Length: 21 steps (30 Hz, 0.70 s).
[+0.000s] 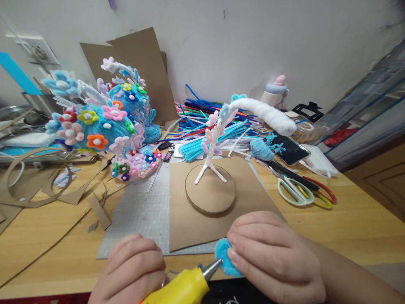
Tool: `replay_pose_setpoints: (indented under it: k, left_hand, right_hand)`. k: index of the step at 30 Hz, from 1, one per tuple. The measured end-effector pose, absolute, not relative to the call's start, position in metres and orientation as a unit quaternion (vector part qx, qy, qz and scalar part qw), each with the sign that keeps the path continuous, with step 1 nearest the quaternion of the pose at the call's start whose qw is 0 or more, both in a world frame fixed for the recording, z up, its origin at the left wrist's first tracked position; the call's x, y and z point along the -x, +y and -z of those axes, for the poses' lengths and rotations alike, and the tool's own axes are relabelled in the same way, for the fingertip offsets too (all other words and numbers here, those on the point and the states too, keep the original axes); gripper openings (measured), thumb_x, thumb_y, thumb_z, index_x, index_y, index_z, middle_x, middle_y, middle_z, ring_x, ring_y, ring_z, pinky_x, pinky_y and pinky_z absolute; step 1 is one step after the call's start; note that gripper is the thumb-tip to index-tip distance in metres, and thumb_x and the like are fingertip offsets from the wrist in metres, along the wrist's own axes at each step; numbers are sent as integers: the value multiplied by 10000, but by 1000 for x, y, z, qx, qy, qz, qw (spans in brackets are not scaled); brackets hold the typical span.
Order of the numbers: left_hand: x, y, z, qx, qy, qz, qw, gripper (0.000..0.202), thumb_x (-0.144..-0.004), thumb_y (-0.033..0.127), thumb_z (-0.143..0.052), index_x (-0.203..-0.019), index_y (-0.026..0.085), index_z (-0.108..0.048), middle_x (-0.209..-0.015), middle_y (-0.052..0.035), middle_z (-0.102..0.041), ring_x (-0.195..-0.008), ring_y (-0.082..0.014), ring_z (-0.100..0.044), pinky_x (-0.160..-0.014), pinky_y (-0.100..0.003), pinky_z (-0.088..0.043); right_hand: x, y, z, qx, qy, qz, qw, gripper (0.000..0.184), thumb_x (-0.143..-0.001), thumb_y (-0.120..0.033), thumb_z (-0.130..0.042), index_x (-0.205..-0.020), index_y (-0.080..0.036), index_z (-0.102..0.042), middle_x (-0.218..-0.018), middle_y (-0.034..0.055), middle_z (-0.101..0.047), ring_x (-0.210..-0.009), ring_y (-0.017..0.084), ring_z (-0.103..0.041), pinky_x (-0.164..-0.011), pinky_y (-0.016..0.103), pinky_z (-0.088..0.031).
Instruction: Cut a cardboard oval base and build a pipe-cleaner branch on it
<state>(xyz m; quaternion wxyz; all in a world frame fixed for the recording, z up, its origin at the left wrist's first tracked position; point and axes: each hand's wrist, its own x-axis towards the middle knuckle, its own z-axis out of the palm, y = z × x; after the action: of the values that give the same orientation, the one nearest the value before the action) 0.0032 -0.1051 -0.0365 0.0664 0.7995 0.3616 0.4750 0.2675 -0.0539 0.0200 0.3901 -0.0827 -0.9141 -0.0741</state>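
Observation:
My left hand is closed around a yellow hot glue gun, whose metal nozzle points right. The nozzle tip meets a small light-blue pipe-cleaner coil. Thumb and fingers of my right hand pinch this coil at its right side. Beyond my hands, a white wrapped stem stands on splayed feet on a round cardboard disc. Pink and blue flowers dot the stem, and its thick white top bends over to the right.
Finished fuzzy flower pieces stand at the left, near cardboard offcuts. A cardboard sheet lies on a grey cutting mat. Behind are piled pipe cleaners. Scissors, blue yarn and a phone lie at the right.

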Motion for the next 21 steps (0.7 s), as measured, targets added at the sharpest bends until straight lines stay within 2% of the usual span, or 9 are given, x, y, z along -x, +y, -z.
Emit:
replay_pose_setpoints:
  k: [6, 10, 16, 21]
  left_hand:
    - [-1, -100, 22, -818, 368, -439, 50, 371, -955, 370, -385, -717, 229, -633, -670, 6, -663, -762, -191, -607, -833, -354, -394]
    - [4, -88, 2, -853, 350, -375, 99, 367, -955, 292, -381, -704, 249, -645, -647, 25, -662, -699, -174, -612, -770, -336, -430]
    - [24, -66, -19, -918, 263, -256, 152, 296, -927, 243, -425, -753, 260, -664, -693, 40, -689, -718, -152, -633, -763, -306, -472]
    - [27, -68, -12, -896, 299, -300, 133, 379, -936, 260, -376, -674, 260, -651, -653, 27, -674, -720, -160, -621, -811, -328, -457]
  right_hand:
    - [-266, -53, -21, 87, -915, 74, 387, 112, -793, -72, -604, -769, -122, -702, -794, 41, -739, -796, 156, -677, -742, 272, -597]
    - [-263, -51, -21, 47, -916, 87, 390, 126, -794, -74, -599, -752, -128, -705, -764, 26, -735, -762, 151, -677, -750, 271, -592]
    - [-259, -50, -18, 37, -925, 82, 370, 75, -754, -92, -641, -772, -112, -711, -776, 36, -735, -758, 169, -683, -761, 289, -589]
    - [-259, -48, -14, 24, -916, 83, 391, 98, -782, -90, -615, -761, -115, -707, -778, 48, -726, -758, 166, -677, -716, 288, -603]
